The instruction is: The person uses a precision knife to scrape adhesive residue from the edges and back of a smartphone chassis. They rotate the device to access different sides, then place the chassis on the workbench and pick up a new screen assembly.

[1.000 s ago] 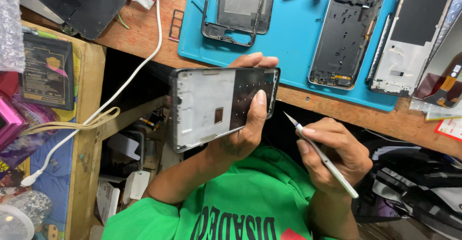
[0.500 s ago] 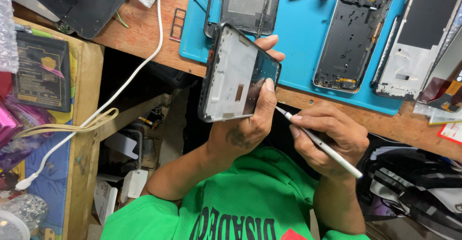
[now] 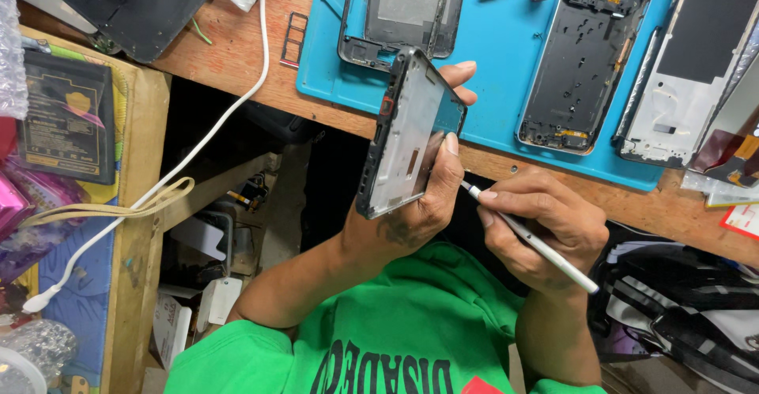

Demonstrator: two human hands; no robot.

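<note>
Colours at the desk

Bright blue mat [image 3: 498, 86] on brown wooden desk [image 3: 237, 54]; grey-and-black phone frame [image 3: 399, 137] with small red tab; white pen-like tool [image 3: 538, 244]; green shirt [image 3: 379, 339] with black lettering; white cable [image 3: 198, 149]; dark striped bag [image 3: 680, 315].

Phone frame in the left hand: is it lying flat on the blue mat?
No, the left hand holds the phone frame up, tilted, above the blue mat.

Matt grey metal phone frame [image 3: 403, 137], smooth white pen-like tool [image 3: 538, 244], blue rubbery mat [image 3: 498, 62] — worn wooden bench [image 3: 237, 54]
</note>
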